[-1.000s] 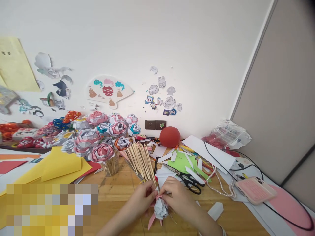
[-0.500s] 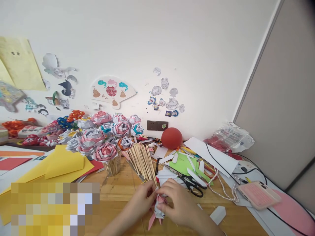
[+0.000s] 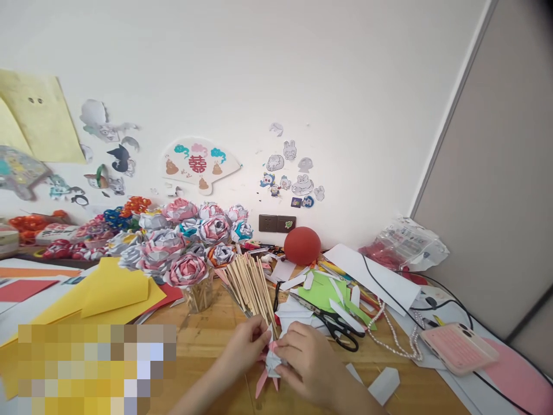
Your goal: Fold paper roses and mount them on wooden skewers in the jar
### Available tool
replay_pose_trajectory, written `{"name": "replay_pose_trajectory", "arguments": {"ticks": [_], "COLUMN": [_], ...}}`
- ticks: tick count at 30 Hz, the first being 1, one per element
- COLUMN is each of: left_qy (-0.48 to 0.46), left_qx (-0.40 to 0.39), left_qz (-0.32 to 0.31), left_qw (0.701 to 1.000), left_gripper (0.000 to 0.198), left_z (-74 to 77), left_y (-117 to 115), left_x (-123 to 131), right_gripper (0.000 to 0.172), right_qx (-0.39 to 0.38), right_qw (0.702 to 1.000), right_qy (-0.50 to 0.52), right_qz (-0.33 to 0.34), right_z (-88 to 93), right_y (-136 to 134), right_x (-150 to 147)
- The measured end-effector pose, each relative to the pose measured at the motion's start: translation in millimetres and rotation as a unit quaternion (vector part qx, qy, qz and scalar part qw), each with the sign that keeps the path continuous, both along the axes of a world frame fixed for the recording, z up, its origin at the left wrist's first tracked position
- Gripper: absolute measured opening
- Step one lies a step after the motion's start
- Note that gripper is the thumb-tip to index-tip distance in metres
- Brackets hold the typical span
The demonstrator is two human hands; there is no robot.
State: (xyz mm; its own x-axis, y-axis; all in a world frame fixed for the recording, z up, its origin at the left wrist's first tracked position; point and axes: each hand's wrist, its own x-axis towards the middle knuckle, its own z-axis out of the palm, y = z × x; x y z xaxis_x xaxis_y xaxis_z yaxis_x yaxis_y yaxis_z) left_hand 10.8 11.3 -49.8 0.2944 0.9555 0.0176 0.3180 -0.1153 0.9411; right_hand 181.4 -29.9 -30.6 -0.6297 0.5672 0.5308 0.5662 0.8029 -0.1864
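Between my two hands is a small folded-paper flower (image 3: 272, 364) in pink and white, with pink pointed tips hanging toward the table's near edge. My left hand (image 3: 245, 344) pinches its upper left side, thumb against forefinger. From the right, the curled fingers of my right hand (image 3: 306, 358) grip the flower's other side and cover part of it. Just beyond my fingertips lies a bundle of wooden sticks (image 3: 249, 283). Black-handled scissors (image 3: 334, 325) rest to the right of my right hand.
Finished paper roses (image 3: 186, 270) stand in a clear cup at left. Yellow paper sheets (image 3: 114, 288) lie in front of them. To the right are green paper (image 3: 322, 286), a red balloon (image 3: 302, 245), a bead string (image 3: 395, 344) and a pink phone (image 3: 458, 347). Cables cross the right side.
Both hands and the paper flower have shifted slightly left. The flower has turned a little between my fingers, and the whole view has moved slightly.
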Motion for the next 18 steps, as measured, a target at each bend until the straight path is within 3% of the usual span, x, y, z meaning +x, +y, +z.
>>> {"name": "replay_pose_trajectory", "arguments": {"ticks": [4, 6, 8, 11, 15, 18], "left_qy": [-0.03, -0.037, -0.034, -0.028, -0.081, -0.118], "left_qx": [-0.044, -0.087, -0.102, -0.074, -0.113, -0.131], "left_qz": [-0.076, -0.128, -0.141, -0.097, -0.022, 0.022], "left_qw": [0.996, 0.987, 0.984, 0.992, 0.99, 0.984], "left_gripper": [0.039, 0.04, 0.04, 0.043, 0.05, 0.051], "left_z": [1.8, 3.4, 3.2, 0.3, 2.3, 9.0], "left_y": [-1, -3, -5, -3, 3, 4], "left_x": [-4, -5, -3, 2, 3, 0], "right_gripper": [0.026, 0.019, 0.016, 0.018, 0.004, 0.008], "right_qx": [-0.036, -0.121, -0.249, -0.391, -0.403, -0.395], "right_qw": [0.993, 0.969, 0.931, 0.877, 0.856, 0.853], "right_qy": [0.103, 0.19, 0.241, 0.264, 0.296, 0.315], "right_qz": [-0.043, -0.097, -0.116, -0.09, -0.133, -0.127], "right_z": [6.1, 6.7, 3.3, -7.6, -19.4, -21.5], "right_y": [1, 4, 9, 17, 22, 21], "right_x": [3, 4, 3, 0, -5, -8]}}
